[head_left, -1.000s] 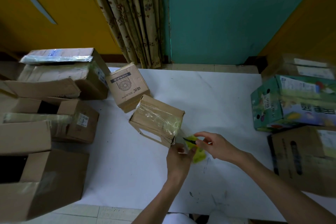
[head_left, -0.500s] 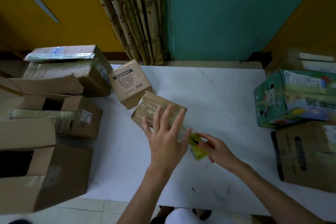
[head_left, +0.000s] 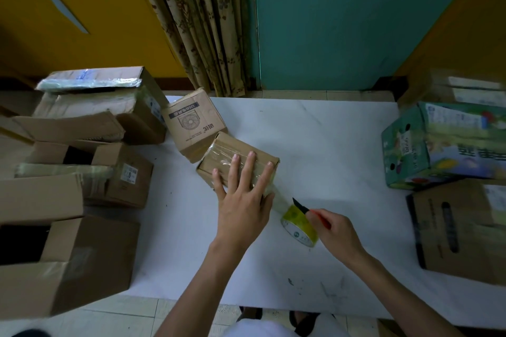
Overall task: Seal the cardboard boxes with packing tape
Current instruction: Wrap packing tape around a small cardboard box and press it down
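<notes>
A small brown cardboard box [head_left: 219, 154] wrapped in clear tape lies on the white table [head_left: 323, 145]. My left hand [head_left: 243, 200] rests flat on its top, fingers spread. A strip of clear tape runs from the box's near corner to a yellowish tape roll [head_left: 299, 226] standing on the table just right of it. My right hand [head_left: 336, 232] grips a small cutter [head_left: 306, 210] with a red handle and a black blade; the blade's tip is at the taut strip above the roll.
A second small box with a fan drawing [head_left: 191, 123] leans behind the taped one. Several larger brown boxes [head_left: 82, 172] crowd the left edge, some with loose flaps. A green printed carton [head_left: 443, 145] and a brown carton [head_left: 460, 232] stand at the right.
My left hand went from beside the roll onto the box top and now presses flat. My right hand drew the roll back to the right, stretching the tape, and brought the blade up to it.
</notes>
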Motion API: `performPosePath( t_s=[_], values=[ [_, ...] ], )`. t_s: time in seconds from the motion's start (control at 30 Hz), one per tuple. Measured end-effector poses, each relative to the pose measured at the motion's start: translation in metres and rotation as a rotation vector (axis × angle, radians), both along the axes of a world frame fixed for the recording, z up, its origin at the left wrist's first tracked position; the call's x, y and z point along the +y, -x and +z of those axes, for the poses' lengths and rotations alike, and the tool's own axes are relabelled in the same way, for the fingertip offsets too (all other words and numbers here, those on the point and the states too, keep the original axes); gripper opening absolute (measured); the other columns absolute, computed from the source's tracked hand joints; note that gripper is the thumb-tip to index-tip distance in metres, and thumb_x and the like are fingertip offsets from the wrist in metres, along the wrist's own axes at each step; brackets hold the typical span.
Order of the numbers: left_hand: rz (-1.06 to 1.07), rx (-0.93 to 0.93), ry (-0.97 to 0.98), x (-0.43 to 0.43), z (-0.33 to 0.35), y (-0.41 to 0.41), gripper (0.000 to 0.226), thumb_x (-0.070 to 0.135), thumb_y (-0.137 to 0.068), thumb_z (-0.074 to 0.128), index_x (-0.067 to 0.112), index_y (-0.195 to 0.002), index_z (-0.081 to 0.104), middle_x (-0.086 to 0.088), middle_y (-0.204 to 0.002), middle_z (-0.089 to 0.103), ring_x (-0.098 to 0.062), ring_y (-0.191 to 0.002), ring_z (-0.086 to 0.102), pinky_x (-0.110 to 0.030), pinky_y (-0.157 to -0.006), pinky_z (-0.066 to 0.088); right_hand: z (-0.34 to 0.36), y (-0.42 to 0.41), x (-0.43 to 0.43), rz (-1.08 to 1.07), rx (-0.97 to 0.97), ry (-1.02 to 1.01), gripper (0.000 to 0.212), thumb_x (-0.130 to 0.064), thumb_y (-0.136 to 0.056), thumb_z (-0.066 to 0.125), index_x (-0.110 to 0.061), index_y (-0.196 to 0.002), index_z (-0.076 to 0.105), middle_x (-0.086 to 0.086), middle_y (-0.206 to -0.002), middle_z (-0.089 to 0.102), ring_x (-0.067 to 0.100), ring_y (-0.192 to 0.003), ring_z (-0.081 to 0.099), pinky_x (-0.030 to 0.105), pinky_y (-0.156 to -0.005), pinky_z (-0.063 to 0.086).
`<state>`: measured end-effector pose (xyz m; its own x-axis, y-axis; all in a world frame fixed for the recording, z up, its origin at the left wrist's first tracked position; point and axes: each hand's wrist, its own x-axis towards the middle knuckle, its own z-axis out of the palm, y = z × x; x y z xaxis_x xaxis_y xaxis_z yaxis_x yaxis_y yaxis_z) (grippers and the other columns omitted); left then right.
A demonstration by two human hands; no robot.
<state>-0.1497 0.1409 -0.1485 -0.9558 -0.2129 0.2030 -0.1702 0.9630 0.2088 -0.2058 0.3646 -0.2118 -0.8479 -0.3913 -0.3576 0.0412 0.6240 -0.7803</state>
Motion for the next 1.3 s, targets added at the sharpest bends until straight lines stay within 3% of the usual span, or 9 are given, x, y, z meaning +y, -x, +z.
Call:
performPosePath(
  t_s=[0.07, 0.17, 0.27, 0.57, 0.7, 0.83, 0.97, 1.17, 1.3],
  values=[
    [-0.004, -0.002, 0.002, 0.000, 0.000, -0.001, 0.066, 0.039, -0.092, 0.069, 0.029, -0.152, 0.043, -0.012, -0.161, 0.036, -0.041, -0.151, 0.024, -0.070, -0.117, 0.012, 0.004, 0.004, 0.002, 0.056, 0.029, -0.050, 0.045, -0.062, -0.089, 0.048, -0.024, -0.081, 0.071, 0.005, -0.061, 0.060, 0.003, -0.049, 0.045, 0.024, -0.051, 0.035],
    [-0.001, -0.004, 0.001, 0.000, 0.000, -0.001, 0.066, 0.039, -0.092, 0.070, 0.029, -0.152, 0.043, -0.012, -0.161, 0.036, -0.042, -0.151, 0.025, -0.071, -0.117, 0.013, 0.009, 0.010, 0.006, 0.118, 0.029, -0.110, 0.035, -0.054, -0.095, 0.051, -0.028, -0.079, 0.068, -0.009, -0.055, 0.055, 0.001, -0.049, 0.046, 0.017, -0.050, 0.033],
    [0.006, -0.004, -0.003, -0.001, 0.000, 0.001, 0.066, 0.040, -0.092, 0.069, 0.030, -0.151, 0.042, -0.012, -0.161, 0.036, -0.042, -0.150, 0.025, -0.070, -0.117, 0.011, 0.010, 0.014, 0.011, 0.138, 0.033, -0.121, 0.046, -0.052, -0.099, 0.043, -0.021, -0.075, 0.066, -0.007, -0.055, 0.052, 0.003, -0.048, 0.042, 0.021, -0.051, 0.032],
    [0.001, -0.013, -0.003, -0.001, 0.000, 0.001, 0.063, 0.044, -0.094, 0.065, 0.029, -0.152, 0.044, -0.012, -0.161, 0.035, -0.041, -0.151, 0.024, -0.068, -0.118, 0.008, 0.009, 0.011, 0.027, 0.123, 0.149, 0.098, 0.061, -0.075, -0.090, 0.030, -0.023, -0.063, 0.048, -0.008, -0.050, 0.039, 0.005, -0.046, 0.034, 0.026, -0.047, 0.025],
    [0.000, -0.018, 0.002, 0.000, 0.000, -0.001, 0.062, 0.046, -0.095, 0.064, 0.030, -0.152, 0.044, -0.012, -0.161, 0.035, -0.041, -0.151, 0.024, -0.066, -0.118, 0.006, 0.013, 0.013, 0.032, 0.266, 0.266, -0.060, 0.053, -0.069, -0.092, 0.029, -0.028, -0.073, 0.057, -0.006, -0.051, 0.049, 0.012, -0.045, 0.046, 0.025, -0.045, 0.031],
    [0.005, -0.015, 0.001, 0.000, 0.001, 0.000, 0.063, 0.045, -0.094, 0.065, 0.031, -0.152, 0.044, -0.011, -0.161, 0.036, -0.041, -0.151, 0.025, -0.067, -0.118, 0.008, 0.021, 0.019, 0.022, 0.385, 0.400, -0.233, 0.037, -0.062, -0.092, 0.036, -0.034, -0.076, 0.055, -0.011, -0.056, 0.054, 0.008, -0.050, 0.052, 0.015, -0.045, 0.028],
    [0.000, -0.006, 0.005, 0.001, 0.001, -0.001, 0.064, 0.042, -0.093, 0.068, 0.029, -0.151, 0.045, -0.012, -0.160, 0.037, -0.042, -0.150, 0.026, -0.069, -0.117, 0.012, 0.030, 0.023, 0.012, 0.405, 0.411, -0.393, 0.034, -0.054, -0.096, 0.048, -0.028, -0.076, 0.055, -0.007, -0.060, 0.057, 0.010, -0.053, 0.054, 0.020, -0.046, 0.028],
    [0.040, 0.012, -0.003, -0.003, -0.001, 0.000, 0.071, 0.026, -0.087, 0.075, 0.030, -0.151, 0.045, -0.012, -0.160, 0.037, -0.041, -0.150, 0.026, -0.070, -0.117, 0.013, 0.030, 0.030, 0.000, 0.326, 0.289, -0.735, 0.048, -0.056, -0.099, 0.034, -0.021, -0.075, 0.055, -0.003, -0.063, 0.057, 0.012, -0.054, 0.052, 0.027, -0.049, 0.035],
    [0.052, 0.030, -0.004, -0.012, 0.000, 0.003, 0.073, 0.023, -0.085, 0.076, 0.030, -0.150, 0.044, -0.013, -0.160, 0.037, -0.041, -0.149, 0.026, -0.070, -0.116, 0.012, 0.016, 0.041, 0.053, 0.101, 0.157, -0.720, 0.051, -0.055, -0.100, 0.030, -0.018, -0.078, 0.058, 0.003, -0.072, 0.065, 0.021, -0.064, 0.057, 0.031, -0.055, 0.041]
  ],
)
